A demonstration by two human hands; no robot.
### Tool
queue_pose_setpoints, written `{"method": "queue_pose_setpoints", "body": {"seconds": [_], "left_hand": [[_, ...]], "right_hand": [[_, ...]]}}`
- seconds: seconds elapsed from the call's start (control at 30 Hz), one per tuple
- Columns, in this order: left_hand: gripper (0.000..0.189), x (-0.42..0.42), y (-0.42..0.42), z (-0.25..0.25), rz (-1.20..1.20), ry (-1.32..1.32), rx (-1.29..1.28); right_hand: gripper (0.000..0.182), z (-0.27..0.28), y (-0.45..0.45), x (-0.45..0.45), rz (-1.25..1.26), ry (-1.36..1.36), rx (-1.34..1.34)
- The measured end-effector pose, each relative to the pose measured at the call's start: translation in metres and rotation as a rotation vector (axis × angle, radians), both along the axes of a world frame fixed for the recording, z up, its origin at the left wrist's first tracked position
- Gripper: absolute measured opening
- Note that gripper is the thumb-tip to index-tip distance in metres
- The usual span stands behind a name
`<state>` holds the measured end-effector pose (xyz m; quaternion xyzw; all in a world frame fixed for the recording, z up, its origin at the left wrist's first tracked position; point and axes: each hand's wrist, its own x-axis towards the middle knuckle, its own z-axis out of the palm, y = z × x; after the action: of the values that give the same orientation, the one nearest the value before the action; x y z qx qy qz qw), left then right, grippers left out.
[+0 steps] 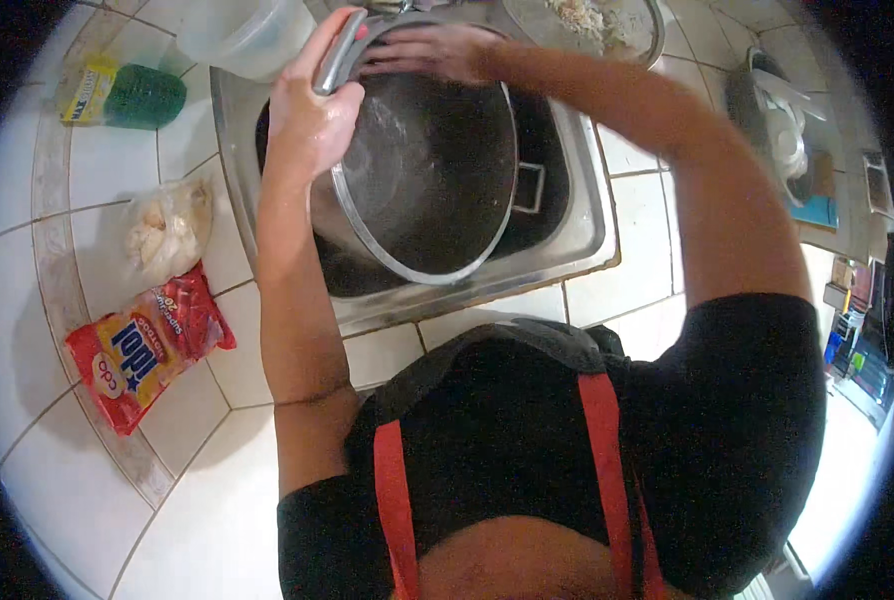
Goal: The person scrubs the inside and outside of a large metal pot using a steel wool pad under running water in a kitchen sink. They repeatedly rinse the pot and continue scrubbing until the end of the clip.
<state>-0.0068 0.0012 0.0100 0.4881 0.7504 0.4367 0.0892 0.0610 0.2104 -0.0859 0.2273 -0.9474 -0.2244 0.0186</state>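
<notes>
A large dark metal pot (424,172) with a pale rim and a loop handle on its right side stands tilted in the stainless steel sink (597,232). My left hand (315,112), wet, is closed around the pot's other handle (339,56) at the upper left. Flat, with its fingers pointing left, my right hand (435,52) lies at the far inner wall of the pot, slightly blurred. Whether something thin is under its palm is hidden.
Left of the sink lie a red hotdog packet (150,345), a knotted plastic bag (169,225) and a green container (145,96). A translucent tub (244,37) and a metal tray with food scraps (653,37) stand behind. Dishes (788,142) sit at the right.
</notes>
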Motion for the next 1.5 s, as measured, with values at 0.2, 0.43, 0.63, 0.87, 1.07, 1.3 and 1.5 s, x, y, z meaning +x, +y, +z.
{"method": "queue_pose_setpoints", "body": {"seconds": [0.2, 0.43, 0.63, 0.87, 1.07, 1.3, 1.5], "left_hand": [[0.06, 0.01, 0.009, 0.004, 0.074, -0.062, -0.025], [0.058, 0.0, 0.006, -0.007, 0.016, -0.163, 0.078], [0.055, -0.002, 0.012, -0.006, -0.025, -0.157, 0.04], [0.048, -0.004, 0.007, -0.008, -0.008, -0.086, 0.05], [0.046, 0.01, 0.014, 0.003, 0.085, -0.153, 0.024], [0.061, 0.009, 0.013, -0.002, 0.08, -0.157, 0.058], [0.067, 0.005, 0.008, -0.004, 0.11, -0.165, 0.022]], "right_hand": [[0.072, -0.175, -0.062, 0.107, -0.47, -0.216, -0.494], [0.051, -0.109, -0.218, 0.078, -0.256, -0.348, -1.575], [0.062, -0.15, -0.089, 0.077, -0.151, -0.477, -0.656], [0.059, -0.031, -0.01, -0.017, 0.051, 0.152, 0.214], [0.065, -0.098, -0.054, 0.068, -0.412, -0.391, -0.078], [0.047, -0.183, -0.216, 0.051, -0.751, -0.764, -1.322], [0.034, -0.033, -0.123, -0.052, -0.635, -0.462, -3.179]]}}
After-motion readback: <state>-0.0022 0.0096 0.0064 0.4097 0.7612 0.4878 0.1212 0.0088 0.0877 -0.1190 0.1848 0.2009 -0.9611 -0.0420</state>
